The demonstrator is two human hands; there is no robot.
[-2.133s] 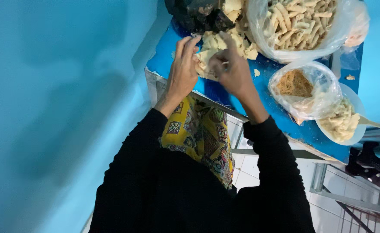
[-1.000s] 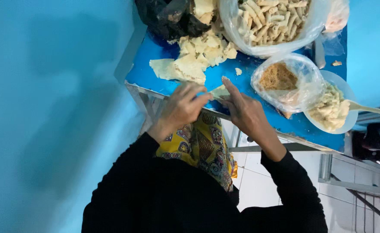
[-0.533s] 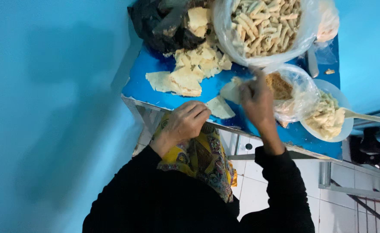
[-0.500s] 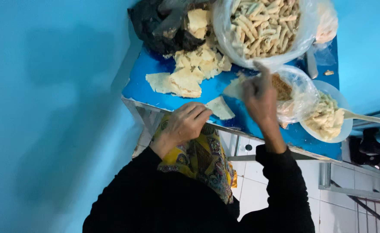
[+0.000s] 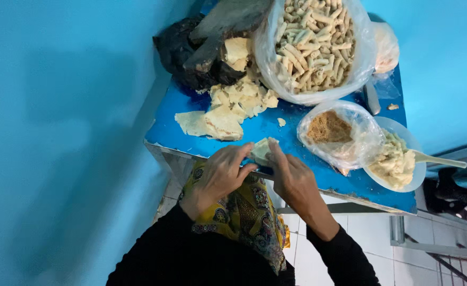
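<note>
Both my hands meet at the near edge of the blue table [image 5: 276,127]. My left hand [image 5: 220,172] and my right hand [image 5: 291,177] together pinch a small pale dough wrapper [image 5: 261,150] between their fingertips. Just beyond them lies a pile of flat pale wrappers [image 5: 228,111]. A clear bag of brown crumbly filling [image 5: 336,132] sits to the right of my right hand.
A large clear bag of rolled pale sticks [image 5: 313,42] stands at the back. A black bag [image 5: 185,47] with more wrappers is at the back left. A white bowl [image 5: 403,159] of pale mash with a spoon sits at the right. Blue walls flank the table.
My right hand came back from the bag of brown filling to the near edge. Both hands now hold the wrapper together.
</note>
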